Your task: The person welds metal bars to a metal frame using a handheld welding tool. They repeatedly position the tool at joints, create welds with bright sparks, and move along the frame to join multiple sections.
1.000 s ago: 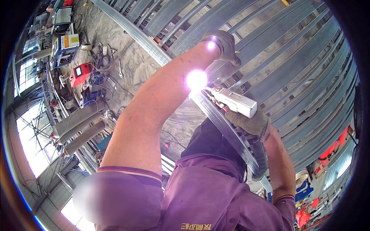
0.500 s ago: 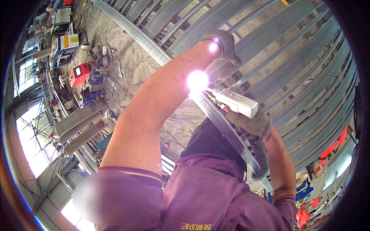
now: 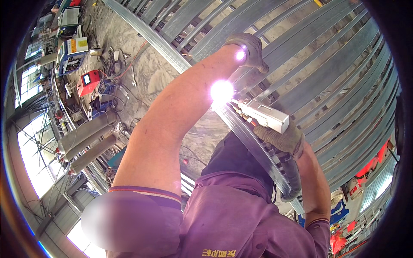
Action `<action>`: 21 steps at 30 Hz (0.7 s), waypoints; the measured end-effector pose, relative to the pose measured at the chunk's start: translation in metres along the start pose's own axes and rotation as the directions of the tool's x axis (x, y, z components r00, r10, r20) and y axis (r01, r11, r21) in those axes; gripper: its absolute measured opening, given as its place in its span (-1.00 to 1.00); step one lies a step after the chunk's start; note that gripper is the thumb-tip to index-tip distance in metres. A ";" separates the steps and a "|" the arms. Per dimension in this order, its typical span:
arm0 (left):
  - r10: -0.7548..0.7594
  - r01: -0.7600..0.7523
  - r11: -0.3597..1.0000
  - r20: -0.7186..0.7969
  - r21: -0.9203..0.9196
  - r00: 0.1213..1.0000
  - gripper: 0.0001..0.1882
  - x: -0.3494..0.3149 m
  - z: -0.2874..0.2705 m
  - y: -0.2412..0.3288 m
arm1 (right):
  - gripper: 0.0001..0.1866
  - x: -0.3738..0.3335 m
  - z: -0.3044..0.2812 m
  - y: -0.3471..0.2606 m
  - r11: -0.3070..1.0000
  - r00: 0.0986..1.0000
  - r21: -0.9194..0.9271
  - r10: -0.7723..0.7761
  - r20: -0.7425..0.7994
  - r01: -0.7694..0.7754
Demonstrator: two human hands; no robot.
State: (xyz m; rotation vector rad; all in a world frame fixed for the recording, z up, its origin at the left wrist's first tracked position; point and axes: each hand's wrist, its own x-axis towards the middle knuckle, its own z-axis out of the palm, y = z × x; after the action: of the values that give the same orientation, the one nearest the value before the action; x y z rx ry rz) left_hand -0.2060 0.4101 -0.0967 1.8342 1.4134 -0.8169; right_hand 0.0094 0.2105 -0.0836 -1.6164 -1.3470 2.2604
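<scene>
My right hand, in a grey work glove, is closed around a silver handheld welding gun. Its nozzle points up and left at a glaring white-violet weld light, which hides the spot under it. That light sits on the long steel rail edging a large frame of grey metal slats. Beyond the glare, my gloved left hand is curled over a slat, its fingers partly hidden. My left forearm crosses just left of the glare.
Slats spread across the right and far side. On the dusty floor at left stand a red machine with a small screen, cables and a wrench. Grey gas cylinders lie farther left. Red material shows at the right rim.
The welding gun, my right hand and the bright light have shifted very slightly to the right. My left hand stays in place.
</scene>
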 end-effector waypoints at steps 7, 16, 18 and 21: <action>0.014 -0.014 1.000 0.007 0.005 1.000 -0.14 0.002 0.000 -0.001 | -0.32 -0.002 0.001 0.004 1.000 1.000 0.018 -0.012 -0.018 0.012; 0.029 -0.029 1.000 -0.018 0.008 0.999 -0.14 0.004 0.001 -0.002 | -0.36 -0.001 0.001 0.014 0.995 0.996 0.053 -0.079 -0.033 0.081; 0.019 -0.019 1.000 -0.018 0.014 1.000 -0.21 0.007 0.003 -0.002 | -0.30 0.000 0.000 0.017 0.995 0.995 0.045 -0.093 -0.032 0.094; 0.019 -0.019 1.000 -0.010 0.023 1.000 -0.25 0.006 0.001 -0.001 | -0.30 -0.002 -0.004 0.012 0.998 0.999 0.031 -0.053 -0.006 0.053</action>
State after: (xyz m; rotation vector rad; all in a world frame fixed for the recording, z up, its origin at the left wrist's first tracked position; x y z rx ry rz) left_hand -0.2054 0.4126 -0.1024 1.8688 1.3963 -0.8190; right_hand 0.0184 0.2039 -0.0905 -1.5573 -1.3301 2.2341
